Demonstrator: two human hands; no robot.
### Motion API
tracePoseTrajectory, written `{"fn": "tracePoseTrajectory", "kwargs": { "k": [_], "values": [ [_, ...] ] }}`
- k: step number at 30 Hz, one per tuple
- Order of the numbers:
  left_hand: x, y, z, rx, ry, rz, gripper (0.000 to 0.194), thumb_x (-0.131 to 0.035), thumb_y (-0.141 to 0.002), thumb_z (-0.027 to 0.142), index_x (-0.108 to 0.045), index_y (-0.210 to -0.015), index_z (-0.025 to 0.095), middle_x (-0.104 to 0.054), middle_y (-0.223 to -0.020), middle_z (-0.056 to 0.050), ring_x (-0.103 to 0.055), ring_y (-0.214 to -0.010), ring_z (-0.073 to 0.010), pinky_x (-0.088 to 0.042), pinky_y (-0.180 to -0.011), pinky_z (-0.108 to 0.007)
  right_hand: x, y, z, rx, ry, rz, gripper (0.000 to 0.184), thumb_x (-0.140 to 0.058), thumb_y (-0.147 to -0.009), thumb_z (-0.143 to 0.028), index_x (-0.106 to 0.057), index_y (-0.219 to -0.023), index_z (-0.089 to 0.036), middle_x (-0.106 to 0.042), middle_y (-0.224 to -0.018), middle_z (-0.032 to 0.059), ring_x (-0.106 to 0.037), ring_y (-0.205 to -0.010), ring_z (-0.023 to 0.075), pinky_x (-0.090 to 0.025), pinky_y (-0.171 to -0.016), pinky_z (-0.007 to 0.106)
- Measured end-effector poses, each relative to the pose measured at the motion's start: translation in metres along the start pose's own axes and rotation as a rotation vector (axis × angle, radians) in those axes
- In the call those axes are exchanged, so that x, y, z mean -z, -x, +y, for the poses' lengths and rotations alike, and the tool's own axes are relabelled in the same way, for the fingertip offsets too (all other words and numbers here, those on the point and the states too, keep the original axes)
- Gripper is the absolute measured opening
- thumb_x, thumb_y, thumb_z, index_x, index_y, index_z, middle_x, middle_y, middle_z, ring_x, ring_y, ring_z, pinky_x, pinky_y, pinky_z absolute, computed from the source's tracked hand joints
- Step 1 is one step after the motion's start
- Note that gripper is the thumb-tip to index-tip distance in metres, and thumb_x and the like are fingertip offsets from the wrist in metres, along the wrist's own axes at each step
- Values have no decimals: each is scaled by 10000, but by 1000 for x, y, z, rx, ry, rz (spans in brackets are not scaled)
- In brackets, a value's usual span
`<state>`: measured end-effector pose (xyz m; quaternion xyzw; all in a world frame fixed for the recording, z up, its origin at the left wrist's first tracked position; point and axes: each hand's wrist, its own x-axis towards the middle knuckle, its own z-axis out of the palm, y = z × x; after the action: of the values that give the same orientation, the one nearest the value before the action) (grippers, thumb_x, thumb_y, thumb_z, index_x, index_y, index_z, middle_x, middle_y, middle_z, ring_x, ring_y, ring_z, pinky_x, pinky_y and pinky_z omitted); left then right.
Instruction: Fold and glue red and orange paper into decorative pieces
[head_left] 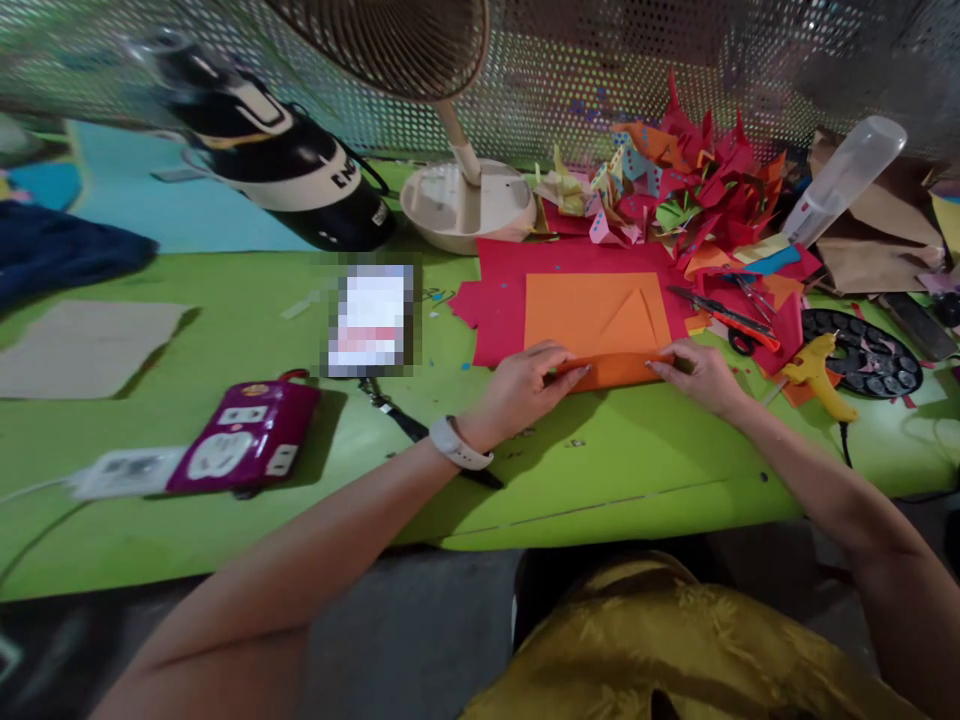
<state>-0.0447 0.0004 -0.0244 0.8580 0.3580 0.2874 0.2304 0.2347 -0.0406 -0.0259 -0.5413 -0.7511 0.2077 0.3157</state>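
Observation:
An orange paper sheet (592,315) lies on a red paper sheet (502,300) on the green table (615,470). Its near edge is folded up. My left hand (525,385), with a white band on the wrist, pinches the fold at its left end. My right hand (694,372) pinches the same fold at its right end. Both hands have their fingers pressed together on the orange paper.
Scissors (724,318) and a yellow glue gun (817,375) lie right of the sheets, beside a black round tray (862,352). A heap of folded paper shapes (675,170) sits behind. A fan base (461,205), black helmet (285,165) and purple power strip (244,448) stand to the left.

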Motion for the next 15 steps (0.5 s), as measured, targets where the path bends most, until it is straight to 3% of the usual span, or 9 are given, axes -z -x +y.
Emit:
{"fn": "tracePoseTrajectory", "kwargs": {
  "k": [6,8,11,15],
  "values": [
    [-3,-9,-9,61,87,12,265,-569,-944,404,-640,-835,173,-645,-815,-47,-603,-723,-166,-454,-644,-286,-1,0,-1,95,184,152,395,-563,-944,-433,-618,-1283,-238,-676,-1236,114,-653,-1104,260,-537,-950,460],
    [-5,-11,-12,69,100,15,284,-574,-938,423,-647,-829,172,-648,-815,-51,-596,-705,-165,-446,-628,-287,2,2,-5,193,278,187,361,-531,-963,-386,-633,-1285,-261,-630,-1343,104,-605,-1210,274,-484,-1033,510],
    [-5,-13,-15,61,86,11,316,-566,-937,461,-664,-843,175,-660,-814,-55,-603,-718,-175,-458,-652,-301,3,7,-10,344,340,69,301,-514,-976,-356,-700,-1196,-268,-671,-1310,68,-626,-1200,247,-490,-1038,481],
    [-3,-18,-15,50,70,-38,323,-538,-948,470,-667,-887,180,-686,-883,-66,-629,-797,-185,-496,-751,-323,-1,10,-12,413,361,-118,398,-548,-964,-403,-648,-1302,-218,-649,-1348,92,-589,-1275,246,-468,-1085,463]
  ]
}}
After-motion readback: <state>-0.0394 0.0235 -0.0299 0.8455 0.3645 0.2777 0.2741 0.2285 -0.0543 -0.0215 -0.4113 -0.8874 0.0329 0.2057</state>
